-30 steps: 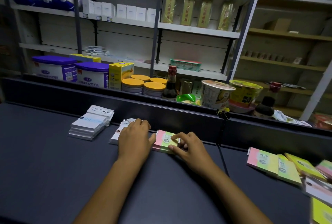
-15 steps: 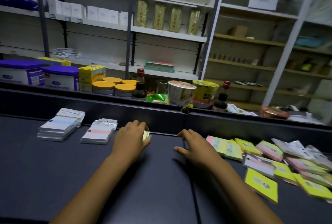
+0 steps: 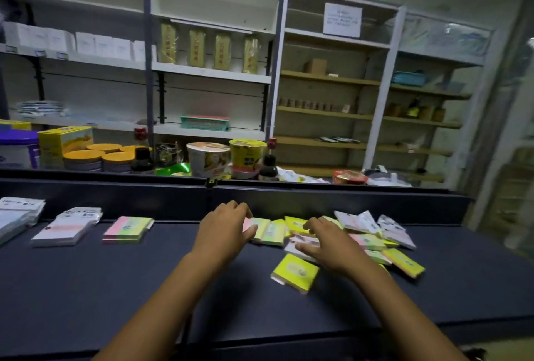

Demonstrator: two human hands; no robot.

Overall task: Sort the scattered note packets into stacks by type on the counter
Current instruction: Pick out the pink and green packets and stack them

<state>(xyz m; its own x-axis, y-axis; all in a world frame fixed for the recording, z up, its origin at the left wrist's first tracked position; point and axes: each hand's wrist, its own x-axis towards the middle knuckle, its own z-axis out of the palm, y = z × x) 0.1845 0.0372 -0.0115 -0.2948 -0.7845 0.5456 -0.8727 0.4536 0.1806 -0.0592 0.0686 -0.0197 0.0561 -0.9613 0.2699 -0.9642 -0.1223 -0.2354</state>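
Note:
On the dark counter (image 3: 115,288) three sorted stacks stand at the left: a white-blue stack (image 3: 17,216), a white-pink stack (image 3: 68,227) and a pink-green stack (image 3: 127,229). At the right lies a scattered heap of packets (image 3: 372,237), with one yellow packet (image 3: 294,272) lying nearest me. My left hand (image 3: 226,229) rests with its fingertips on a pink-green packet (image 3: 267,230) at the heap's left edge. My right hand (image 3: 326,243) lies spread on top of the heap over a white packet (image 3: 300,245). Neither hand has lifted anything.
A raised dark ledge (image 3: 318,195) runs along the counter's back. Behind it stand tubs (image 3: 17,149), a yellow box (image 3: 65,141), tins, sauce bottles and noodle cups (image 3: 208,158). Shelving fills the wall beyond.
Both hands have moved right from the pink-green stack to the scattered heap. The pink-green stack now stands alone. The view has swung to the right.

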